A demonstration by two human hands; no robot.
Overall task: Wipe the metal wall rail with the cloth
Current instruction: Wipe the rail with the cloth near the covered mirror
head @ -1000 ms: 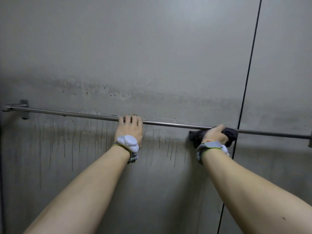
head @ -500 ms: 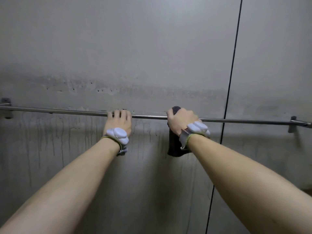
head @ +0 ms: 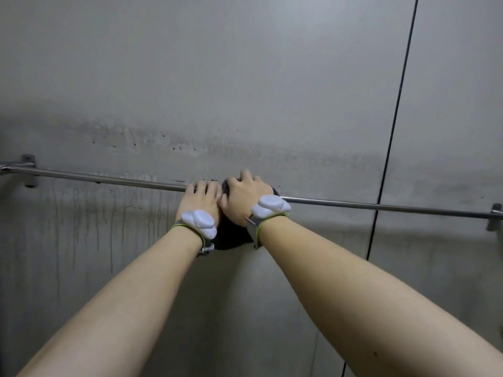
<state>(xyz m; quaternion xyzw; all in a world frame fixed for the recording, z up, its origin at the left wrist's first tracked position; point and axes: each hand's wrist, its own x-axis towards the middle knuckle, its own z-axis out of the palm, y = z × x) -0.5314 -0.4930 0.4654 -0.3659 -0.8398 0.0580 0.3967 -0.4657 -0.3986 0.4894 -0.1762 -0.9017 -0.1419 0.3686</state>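
Observation:
A thin metal rail (head: 103, 179) runs across the grey wall from a left bracket (head: 28, 170) to a right bracket (head: 495, 216). My left hand (head: 201, 198) grips the rail near its middle, fingers curled over the bar. My right hand (head: 245, 197) touches it on the right and is closed over a dark cloth (head: 231, 238) wrapped on the rail. Most of the cloth hangs below my right hand; the rest is hidden under my fingers. Both wrists wear white devices on bands.
The grey wall (head: 245, 77) carries dark drip stains (head: 81, 213) under the rail's left half and a blotchy band above it. A black vertical seam (head: 394, 118) splits the wall panels right of my hands.
My right hand has slid the cloth leftward along the rail, from near the seam up against my left hand. My left hand has kept its grip on the rail.

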